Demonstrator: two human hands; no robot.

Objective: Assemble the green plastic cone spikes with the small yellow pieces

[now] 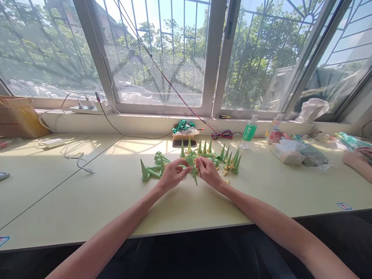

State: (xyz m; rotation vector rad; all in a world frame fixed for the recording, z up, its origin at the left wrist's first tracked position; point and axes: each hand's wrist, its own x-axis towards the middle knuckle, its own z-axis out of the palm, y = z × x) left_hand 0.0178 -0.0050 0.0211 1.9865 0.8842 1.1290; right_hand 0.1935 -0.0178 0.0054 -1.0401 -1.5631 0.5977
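Observation:
My left hand (173,174) is closed on a green plastic spike (194,176), its wide end up and its pointed tip hanging down over the table. Close beside it, my right hand (208,171) has thumb and fingers pinched together; whatever lies between them is hidden. Behind and around both hands are several more green spikes. One spike (144,170) stands at the left, and another spike (236,164) stands at the right end of the group. Small yellow fittings (226,172) lie among the right-hand ones. A few spikes lie on their sides near the left hand.
Behind the spikes are a dark phone (184,143) and a small box (186,136) with green material. A bottle (249,131), a can (274,136) and a white container (287,152) stand right on the table (95,201). Cables (77,155) lie left. Another person's hand (362,155) shows far right.

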